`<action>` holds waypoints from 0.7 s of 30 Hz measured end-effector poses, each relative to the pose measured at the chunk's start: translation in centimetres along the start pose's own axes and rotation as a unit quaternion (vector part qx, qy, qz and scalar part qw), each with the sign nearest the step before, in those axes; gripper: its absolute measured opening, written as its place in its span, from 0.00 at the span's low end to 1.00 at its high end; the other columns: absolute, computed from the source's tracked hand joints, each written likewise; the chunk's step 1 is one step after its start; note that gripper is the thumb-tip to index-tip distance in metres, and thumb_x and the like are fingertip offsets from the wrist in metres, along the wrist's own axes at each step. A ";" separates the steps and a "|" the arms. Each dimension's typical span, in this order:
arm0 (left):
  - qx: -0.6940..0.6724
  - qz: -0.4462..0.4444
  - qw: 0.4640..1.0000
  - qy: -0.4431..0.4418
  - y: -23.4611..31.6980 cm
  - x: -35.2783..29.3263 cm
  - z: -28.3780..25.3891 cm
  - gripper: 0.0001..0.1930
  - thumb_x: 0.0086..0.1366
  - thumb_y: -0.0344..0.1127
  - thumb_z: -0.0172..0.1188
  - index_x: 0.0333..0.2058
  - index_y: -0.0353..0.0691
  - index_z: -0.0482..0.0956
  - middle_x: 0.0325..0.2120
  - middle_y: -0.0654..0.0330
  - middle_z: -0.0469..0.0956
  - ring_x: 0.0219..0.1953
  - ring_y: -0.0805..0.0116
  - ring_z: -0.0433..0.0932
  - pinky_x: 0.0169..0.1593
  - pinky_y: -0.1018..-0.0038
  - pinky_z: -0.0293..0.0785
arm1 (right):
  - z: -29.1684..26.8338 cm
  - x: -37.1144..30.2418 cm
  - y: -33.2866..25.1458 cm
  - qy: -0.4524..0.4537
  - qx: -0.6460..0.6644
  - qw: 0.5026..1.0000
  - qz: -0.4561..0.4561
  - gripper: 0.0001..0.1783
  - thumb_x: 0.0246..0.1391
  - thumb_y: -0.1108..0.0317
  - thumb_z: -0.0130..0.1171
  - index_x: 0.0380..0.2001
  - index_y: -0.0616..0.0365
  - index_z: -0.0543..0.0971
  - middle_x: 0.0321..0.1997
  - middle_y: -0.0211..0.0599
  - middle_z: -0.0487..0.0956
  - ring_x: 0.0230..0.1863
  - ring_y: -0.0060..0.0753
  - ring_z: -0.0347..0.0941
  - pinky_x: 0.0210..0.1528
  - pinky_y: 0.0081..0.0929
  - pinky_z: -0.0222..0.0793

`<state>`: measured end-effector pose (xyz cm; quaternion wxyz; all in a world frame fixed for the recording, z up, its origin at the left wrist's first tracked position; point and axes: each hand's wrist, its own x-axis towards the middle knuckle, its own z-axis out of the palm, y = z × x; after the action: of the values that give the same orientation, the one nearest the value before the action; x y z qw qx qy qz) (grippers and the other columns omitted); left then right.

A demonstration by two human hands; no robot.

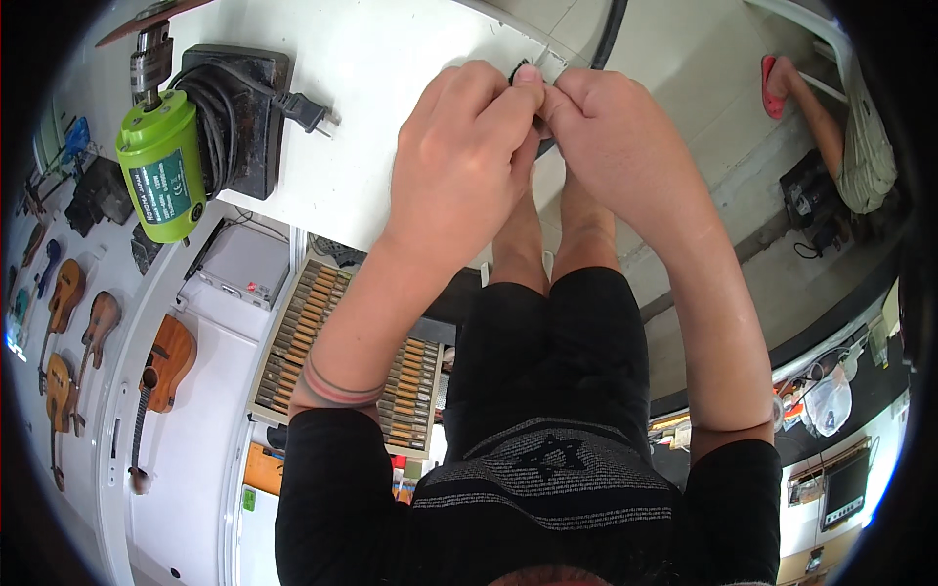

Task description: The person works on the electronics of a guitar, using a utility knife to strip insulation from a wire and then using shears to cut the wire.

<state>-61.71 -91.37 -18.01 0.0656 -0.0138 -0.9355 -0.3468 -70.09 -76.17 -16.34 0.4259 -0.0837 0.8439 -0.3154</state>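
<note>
My left hand (pixel 459 146) and my right hand (pixel 620 132) meet over the edge of the white worktable (pixel 342 59). Both are closed, with thumbs and fingertips pressed together. A small dark, bristly-looking bit (pixel 519 70) shows at my left fingertips. Beside it, near my right fingers, is a pale translucent edge (pixel 553 64). My fingers cover most of whatever is between them, so its kind cannot be made out.
A green electric motor with a chuck (pixel 161 166) stands left on the table, beside a black base (pixel 262 156) with coiled cord and plug (pixel 303 112). Below are rows of wooden-handled tools (pixel 313 322). Guitars (pixel 168 361) hang left. Another person's leg (pixel 821 117) is at right.
</note>
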 end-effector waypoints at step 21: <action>0.003 -0.007 1.000 -0.003 0.0 -0.6 -0.2 0.15 0.55 0.17 0.69 0.43 0.34 0.87 0.31 0.57 0.79 0.32 0.56 0.79 0.37 0.63 0.78 | -0.1 0.0 0.0 -0.011 0.005 1.000 0.003 0.25 0.71 0.55 0.52 0.34 0.67 0.86 0.35 0.60 0.85 0.40 0.67 0.82 0.46 0.55 0.79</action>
<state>-61.15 -91.44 -17.95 0.0606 -0.0084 -0.9368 -0.3446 -70.21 -76.15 -16.28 0.4369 -0.0827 0.8377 -0.3171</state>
